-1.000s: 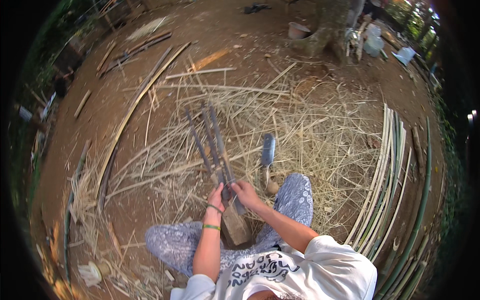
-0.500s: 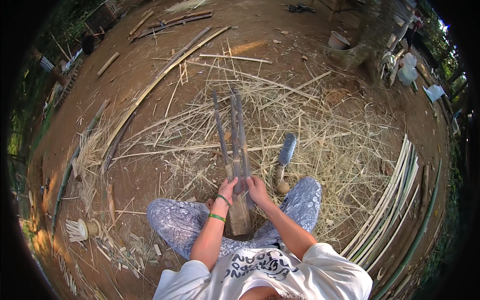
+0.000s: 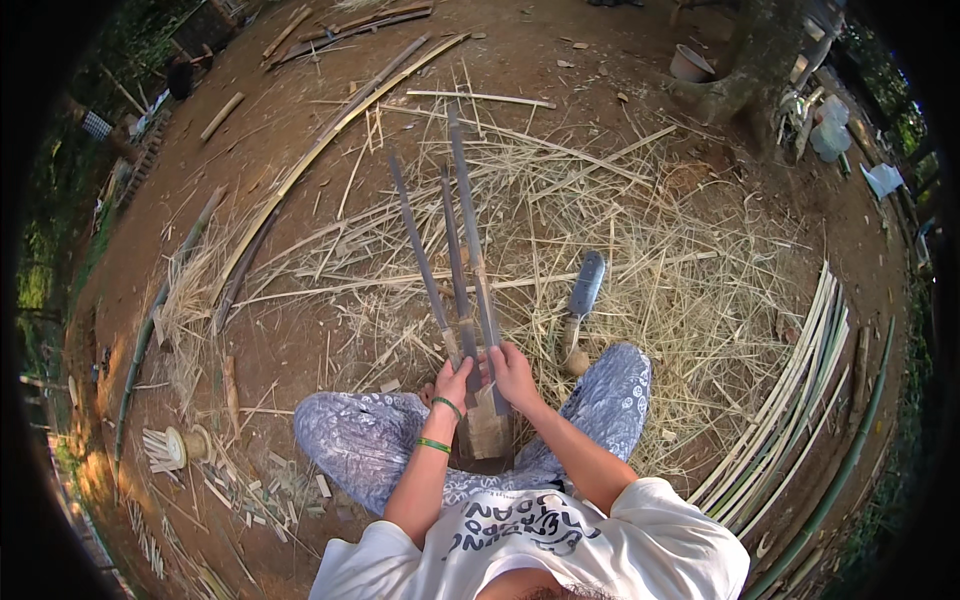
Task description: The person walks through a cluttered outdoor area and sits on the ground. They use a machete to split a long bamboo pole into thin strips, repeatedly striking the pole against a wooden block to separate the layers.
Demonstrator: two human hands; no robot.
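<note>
Between my bent knees, my left hand (image 3: 457, 384) and my right hand (image 3: 512, 376) close side by side around several long dark slats (image 3: 422, 250), of wood or split bamboo by their look. Their far ends fan apart over the straw-like shavings, and the rightmost slat (image 3: 470, 205) reaches farthest. Which slat sits in which hand is partly hidden by my fingers. A wide, pale brown wooden piece (image 3: 487, 437) lies below my hands, close to my lap. To the right of my right hand, a broad-bladed chopping knife (image 3: 588, 283) with a wooden handle rests on the shavings.
A bundle of pale split strips (image 3: 785, 405) lies at the right, beside a green bamboo pole (image 3: 862, 460). At the left are a spool (image 3: 186, 446), small offcuts and another green pole (image 3: 150, 320). Long strips (image 3: 330, 140), a bucket (image 3: 692, 64) and a tree trunk (image 3: 745, 75) are farther off.
The slats' far ends have spread apart and swung left, and the rightmost one now extends farther away. Both hands stay closed in nearly the same place. The whole view has shifted slightly.
</note>
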